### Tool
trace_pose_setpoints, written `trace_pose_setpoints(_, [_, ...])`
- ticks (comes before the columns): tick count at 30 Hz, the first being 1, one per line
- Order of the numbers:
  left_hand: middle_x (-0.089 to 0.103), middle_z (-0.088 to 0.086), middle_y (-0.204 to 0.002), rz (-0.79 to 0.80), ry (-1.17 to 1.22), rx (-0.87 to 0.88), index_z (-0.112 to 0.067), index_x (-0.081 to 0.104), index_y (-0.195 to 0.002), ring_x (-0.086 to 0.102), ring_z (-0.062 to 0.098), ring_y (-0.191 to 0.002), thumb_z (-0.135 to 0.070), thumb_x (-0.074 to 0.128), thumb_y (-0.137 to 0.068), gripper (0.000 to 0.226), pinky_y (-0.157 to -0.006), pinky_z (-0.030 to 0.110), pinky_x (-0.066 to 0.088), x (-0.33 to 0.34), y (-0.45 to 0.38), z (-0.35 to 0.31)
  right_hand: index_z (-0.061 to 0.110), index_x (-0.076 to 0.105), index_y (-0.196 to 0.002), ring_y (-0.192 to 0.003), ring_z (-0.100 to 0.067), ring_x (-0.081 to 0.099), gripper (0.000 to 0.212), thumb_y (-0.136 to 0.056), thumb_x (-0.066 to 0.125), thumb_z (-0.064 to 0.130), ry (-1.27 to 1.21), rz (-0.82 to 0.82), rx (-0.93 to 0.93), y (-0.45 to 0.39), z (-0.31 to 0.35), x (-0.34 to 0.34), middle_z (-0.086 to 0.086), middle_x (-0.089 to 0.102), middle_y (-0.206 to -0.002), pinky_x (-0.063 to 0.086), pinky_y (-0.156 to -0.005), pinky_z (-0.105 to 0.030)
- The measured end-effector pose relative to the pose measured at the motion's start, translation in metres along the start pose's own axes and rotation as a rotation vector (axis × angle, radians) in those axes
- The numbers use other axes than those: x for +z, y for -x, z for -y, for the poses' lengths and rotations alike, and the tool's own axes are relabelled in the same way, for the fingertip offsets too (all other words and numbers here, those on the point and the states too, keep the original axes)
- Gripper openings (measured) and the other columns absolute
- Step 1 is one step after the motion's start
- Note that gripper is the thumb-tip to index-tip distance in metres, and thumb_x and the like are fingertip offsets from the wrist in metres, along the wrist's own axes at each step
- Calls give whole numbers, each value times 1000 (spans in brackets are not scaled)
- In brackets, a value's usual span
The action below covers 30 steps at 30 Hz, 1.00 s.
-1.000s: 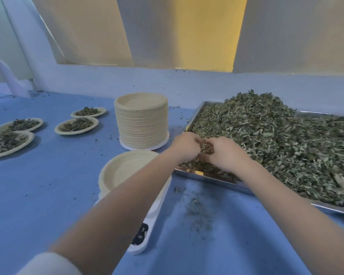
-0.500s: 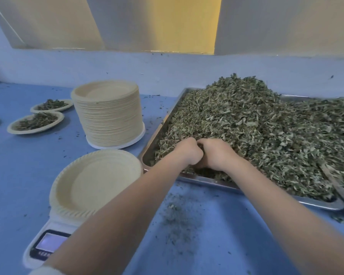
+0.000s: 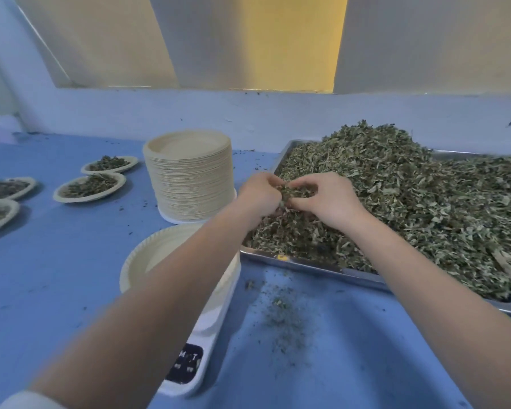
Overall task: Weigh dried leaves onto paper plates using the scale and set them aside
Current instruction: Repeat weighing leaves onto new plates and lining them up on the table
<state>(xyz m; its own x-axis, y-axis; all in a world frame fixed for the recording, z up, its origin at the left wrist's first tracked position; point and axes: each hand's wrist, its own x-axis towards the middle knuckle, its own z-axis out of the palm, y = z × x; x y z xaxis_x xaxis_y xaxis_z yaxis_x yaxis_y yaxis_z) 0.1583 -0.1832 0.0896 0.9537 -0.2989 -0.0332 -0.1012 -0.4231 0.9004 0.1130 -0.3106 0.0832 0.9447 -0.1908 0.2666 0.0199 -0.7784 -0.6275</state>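
Observation:
A metal tray (image 3: pixel 313 265) at the right holds a big heap of dried leaves (image 3: pixel 410 196). My left hand (image 3: pixel 258 197) and my right hand (image 3: pixel 328 199) are cupped together over the tray's near left corner and hold a clump of dried leaves (image 3: pixel 292 191) between them, lifted a little above the heap. An empty paper plate (image 3: pixel 160 255) sits on the white scale (image 3: pixel 189 364) just left of the tray; my left forearm crosses over both and hides much of them.
A tall stack of paper plates (image 3: pixel 189 175) stands behind the scale. Several plates filled with leaves (image 3: pixel 90 187) lie at the far left on the blue table (image 3: pixel 56 261). Leaf crumbs (image 3: pixel 283 314) are scattered in front of the tray. A wall runs along the back.
Both hands have risen out of the heap with a clump of leaves gathered between them. The camera has swung back to the left.

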Motion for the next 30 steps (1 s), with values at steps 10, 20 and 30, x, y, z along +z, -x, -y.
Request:
trace_pose_setpoints(10, [55,11,-68,-120,-18,51,-9,59,-94,52,18,-59,12,44,-86,27,-55,22,50,-106,63,16,24,70,-112,-87,-8,63,37,-76,76,30,-47,66,-153,12,99,44,3,68,-101,38,-66,-8])
trace_pose_setpoints(20, [51,16,-127,-25,-317,-109,-10,65,-111,60,29,-95,8,39,-92,37,-85,40,55,-152,94,48,30,70,-79,-63,-15,70,25,-66,81,48,69,294,-110,27,122,77,8,70,-74,60,-67,-35])
trace_pose_setpoints(30, [62,25,-115,-3,-145,-6,-10,67,-94,62,21,-83,3,53,-90,20,-76,28,58,-153,93,39,27,73,-83,-53,-4,65,12,-74,77,34,11,227,-140,25,124,67,8,71,-73,60,-62,-32])
